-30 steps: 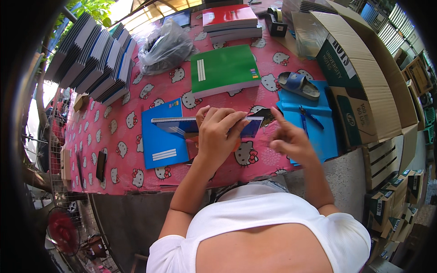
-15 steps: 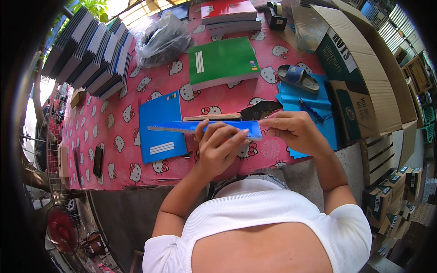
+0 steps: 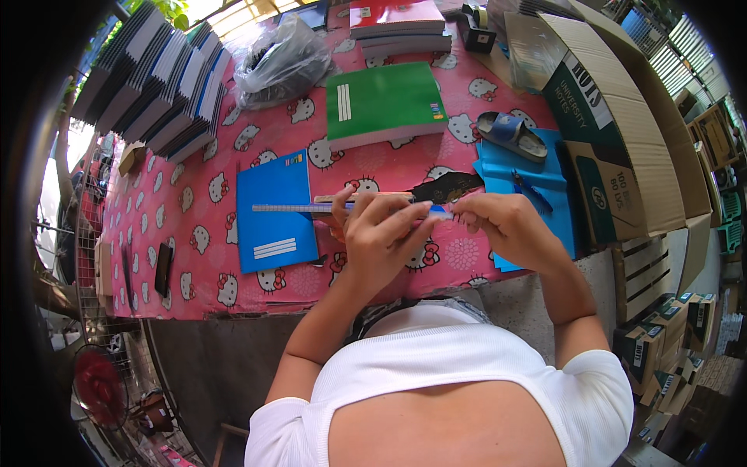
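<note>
With the hands as the dial's centre and twelve pointing away from the person, the table (image 3: 208, 268) under its pink, cat-printed cloth is the biggest thing, followed by an open cardboard box (image 3: 630, 117) at two o'clock. Stacked spiral notebooks (image 3: 159, 89) rise at ten, at the table's far edge. Blue sheets (image 3: 548, 229) spread out at three, and a thick pile with a green cover (image 3: 385, 101) lies at eleven. A blue notebook (image 3: 272, 210) rests flat at nine, with white label lines on its cover. A clear plastic bag (image 3: 288, 62) with dark contents slumps between ten and eleven; a red-topped pile (image 3: 397, 27) sits farther off at twelve. At the centre is the held notebook (image 3: 292, 208), seen nearly edge-on as a thin band, its nine o'clock end above the flat blue one. The left hand (image 3: 381, 229) grasps it, fingers curled over the far side and thumb on the near side. The right hand (image 3: 502, 226) has its fingertips drawn together in a pinch at the three o'clock end; what lies between them is too small to tell. A blue slipper (image 3: 511, 134) and, smaller, blue-handled pliers (image 3: 537, 194) rest on the sheets.
</note>
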Tool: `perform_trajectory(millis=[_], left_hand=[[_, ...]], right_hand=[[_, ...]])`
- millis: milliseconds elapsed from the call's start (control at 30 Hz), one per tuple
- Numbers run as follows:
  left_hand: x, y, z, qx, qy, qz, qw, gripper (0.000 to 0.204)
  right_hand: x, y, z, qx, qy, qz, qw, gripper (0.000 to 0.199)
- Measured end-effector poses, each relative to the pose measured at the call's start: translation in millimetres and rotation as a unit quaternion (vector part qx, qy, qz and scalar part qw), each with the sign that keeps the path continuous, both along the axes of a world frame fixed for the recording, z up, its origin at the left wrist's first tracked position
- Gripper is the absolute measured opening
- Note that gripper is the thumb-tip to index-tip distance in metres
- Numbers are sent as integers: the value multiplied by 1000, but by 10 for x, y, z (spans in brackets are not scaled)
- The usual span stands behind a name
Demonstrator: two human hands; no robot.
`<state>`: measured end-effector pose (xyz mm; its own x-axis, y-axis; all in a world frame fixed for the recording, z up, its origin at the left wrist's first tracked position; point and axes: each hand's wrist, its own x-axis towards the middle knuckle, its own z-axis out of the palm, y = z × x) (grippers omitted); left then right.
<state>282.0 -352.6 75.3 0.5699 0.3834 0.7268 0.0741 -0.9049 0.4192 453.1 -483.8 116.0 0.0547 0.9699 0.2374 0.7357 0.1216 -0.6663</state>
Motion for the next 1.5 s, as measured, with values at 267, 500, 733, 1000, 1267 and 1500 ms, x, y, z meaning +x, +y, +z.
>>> perform_trajectory(millis=[267, 500, 733, 1000, 1267, 1500], left_hand=[[72, 153, 29, -11, 50, 37, 998, 21], [84, 117, 37, -23, 62, 59, 996, 18], [94, 119, 16, -11, 45, 51, 998, 19], [79, 108, -14, -16, 46, 56, 997, 21], [75, 85, -8, -18, 45, 54, 997, 22], [-51, 86, -24, -12, 49, 42, 998, 24]], right_hand=[[-50, 146, -158, 153, -2, -94, 984, 25], [-54, 166, -54, 91, -76, -91, 989, 28], [-23, 184, -44, 96, -99, -74, 988, 28], [-103, 183, -39, 90, -103, -98, 986, 25], [-250, 271, 63, 138, -105, -163, 971, 12], [613, 376, -150, 52, 0, -141, 989, 19]])
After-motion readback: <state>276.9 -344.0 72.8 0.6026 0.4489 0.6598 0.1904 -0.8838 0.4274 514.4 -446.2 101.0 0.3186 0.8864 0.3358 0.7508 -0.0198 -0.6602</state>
